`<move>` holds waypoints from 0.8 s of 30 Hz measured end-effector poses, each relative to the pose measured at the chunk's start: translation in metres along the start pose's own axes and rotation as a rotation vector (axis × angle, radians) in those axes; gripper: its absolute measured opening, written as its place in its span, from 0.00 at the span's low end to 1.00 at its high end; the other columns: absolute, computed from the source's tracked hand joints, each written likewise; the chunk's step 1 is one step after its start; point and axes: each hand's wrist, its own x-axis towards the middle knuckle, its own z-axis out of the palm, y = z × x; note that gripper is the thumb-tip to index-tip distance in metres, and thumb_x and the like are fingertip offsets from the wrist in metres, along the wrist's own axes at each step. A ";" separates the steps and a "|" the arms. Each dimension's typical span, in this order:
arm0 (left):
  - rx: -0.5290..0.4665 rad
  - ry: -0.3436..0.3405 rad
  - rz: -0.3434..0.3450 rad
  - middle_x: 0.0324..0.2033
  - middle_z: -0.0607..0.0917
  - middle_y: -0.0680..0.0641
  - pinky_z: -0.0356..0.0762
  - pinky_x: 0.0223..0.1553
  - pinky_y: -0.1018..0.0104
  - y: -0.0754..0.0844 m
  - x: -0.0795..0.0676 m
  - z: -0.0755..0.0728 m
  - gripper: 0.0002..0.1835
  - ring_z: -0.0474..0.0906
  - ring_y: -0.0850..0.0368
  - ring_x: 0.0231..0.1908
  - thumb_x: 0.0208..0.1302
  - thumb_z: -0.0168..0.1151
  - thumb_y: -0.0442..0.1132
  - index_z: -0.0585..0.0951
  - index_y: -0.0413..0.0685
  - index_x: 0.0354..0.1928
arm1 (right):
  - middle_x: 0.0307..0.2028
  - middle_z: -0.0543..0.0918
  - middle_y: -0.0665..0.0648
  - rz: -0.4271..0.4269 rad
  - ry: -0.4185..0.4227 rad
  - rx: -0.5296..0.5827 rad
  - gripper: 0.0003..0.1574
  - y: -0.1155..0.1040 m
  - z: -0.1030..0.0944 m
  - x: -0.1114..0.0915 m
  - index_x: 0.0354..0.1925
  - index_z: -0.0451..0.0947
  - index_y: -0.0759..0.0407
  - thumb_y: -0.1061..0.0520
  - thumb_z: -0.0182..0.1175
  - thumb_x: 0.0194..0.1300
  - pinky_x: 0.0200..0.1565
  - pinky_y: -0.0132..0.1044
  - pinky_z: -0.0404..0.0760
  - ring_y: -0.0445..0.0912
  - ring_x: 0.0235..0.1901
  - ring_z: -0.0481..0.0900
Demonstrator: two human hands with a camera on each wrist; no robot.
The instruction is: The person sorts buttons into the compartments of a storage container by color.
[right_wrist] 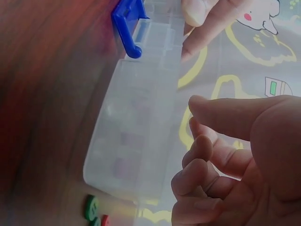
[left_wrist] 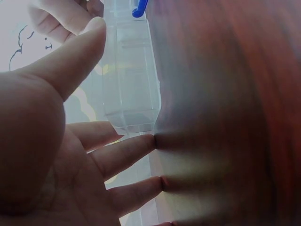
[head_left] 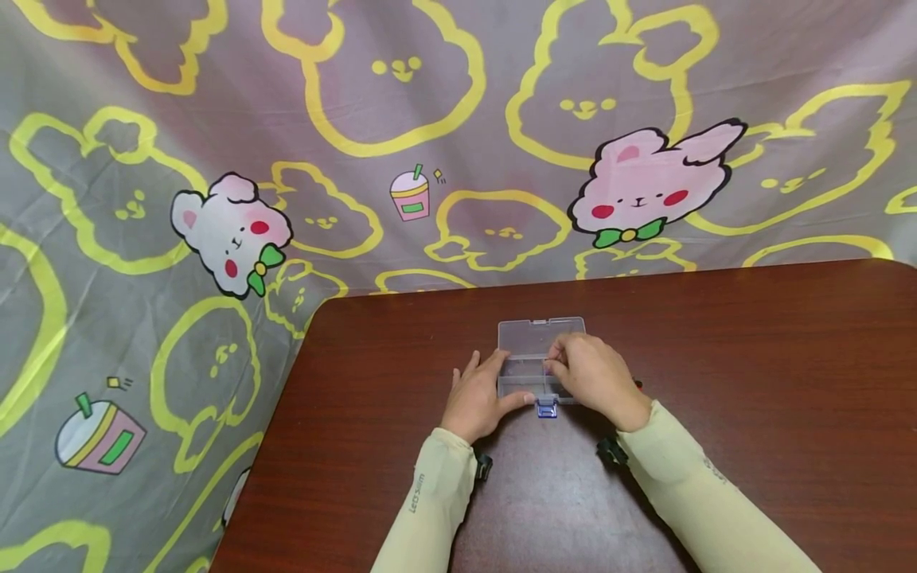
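Observation:
A clear divided plastic box (head_left: 521, 387) stands on the table with its lid (head_left: 539, 338) folded back and its blue latch (head_left: 548, 410) hanging at the front. My left hand (head_left: 478, 400) holds the box at its left end, thumb along the front edge and fingers at the side, some fingertips down on the tabletop. Over the right compartments is my right hand (head_left: 595, 374), its thumb and index fingertips close together and the other fingers curled. I cannot tell whether something small is between those tips. Small purple shapes (right_wrist: 123, 167) show faintly through the box wall.
Green buttons (right_wrist: 91, 207) and a red button (right_wrist: 106, 220) lie on the table by the box's right end, mostly behind my right wrist in the head view. The brown table (head_left: 401, 350) ends at a grey cartoon-printed cloth (head_left: 344, 215) behind and to the left.

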 end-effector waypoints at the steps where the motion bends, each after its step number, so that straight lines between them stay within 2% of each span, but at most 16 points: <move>1: 0.000 0.002 0.001 0.72 0.68 0.45 0.48 0.71 0.32 0.000 0.000 0.000 0.44 0.52 0.39 0.75 0.60 0.68 0.62 0.68 0.49 0.74 | 0.23 0.76 0.50 -0.002 0.002 0.002 0.08 0.000 -0.001 0.000 0.30 0.80 0.56 0.58 0.70 0.64 0.24 0.38 0.71 0.43 0.21 0.71; 13: 0.001 0.003 0.001 0.72 0.69 0.45 0.48 0.71 0.32 0.000 0.000 0.000 0.45 0.52 0.39 0.75 0.60 0.69 0.62 0.68 0.48 0.74 | 0.25 0.76 0.52 0.008 0.012 -0.005 0.07 0.001 -0.010 -0.003 0.35 0.80 0.59 0.58 0.69 0.65 0.24 0.38 0.71 0.44 0.22 0.71; 24: -0.006 0.000 -0.008 0.72 0.68 0.46 0.48 0.71 0.33 0.000 0.001 0.001 0.45 0.52 0.39 0.75 0.60 0.69 0.62 0.68 0.49 0.74 | 0.26 0.77 0.52 0.001 0.021 -0.024 0.10 0.007 -0.018 -0.007 0.39 0.80 0.61 0.57 0.70 0.64 0.24 0.39 0.72 0.44 0.23 0.72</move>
